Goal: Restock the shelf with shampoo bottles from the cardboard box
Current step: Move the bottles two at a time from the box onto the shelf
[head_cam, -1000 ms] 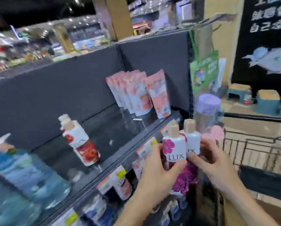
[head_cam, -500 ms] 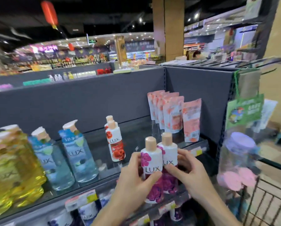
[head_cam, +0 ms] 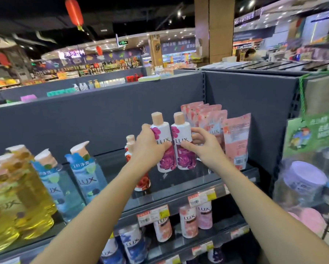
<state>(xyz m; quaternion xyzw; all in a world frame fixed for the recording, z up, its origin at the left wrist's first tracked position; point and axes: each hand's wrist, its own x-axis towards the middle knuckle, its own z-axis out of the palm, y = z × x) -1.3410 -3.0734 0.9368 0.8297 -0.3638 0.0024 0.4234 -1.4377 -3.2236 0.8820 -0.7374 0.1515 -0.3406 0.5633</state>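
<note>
Two white LUX bottles with magenta flowers and beige caps are held upright, side by side, over the top shelf [head_cam: 178,189]. My left hand [head_cam: 150,147] grips the left bottle [head_cam: 162,149]. My right hand [head_cam: 201,147] grips the right bottle [head_cam: 182,147]. Their bases hover just above the dark shelf surface, in front of the grey back panel. A red-flower LUX bottle [head_cam: 143,180] stands to the left, partly hidden by my left forearm. The cardboard box is out of view.
Pink refill pouches [head_cam: 234,141] stand right of the held bottles. Blue LUX bottles [head_cam: 87,176] and yellow ones [head_cam: 16,197] fill the shelf's left part. Lower shelves hold more LUX bottles [head_cam: 188,221]. A wire cart with a purple-lidded pack [head_cam: 304,187] is at right.
Both hands have lifted the two bottles up and forward, from in front of the shelf edge to over the top shelf near the pouches. The camera has tilted up.
</note>
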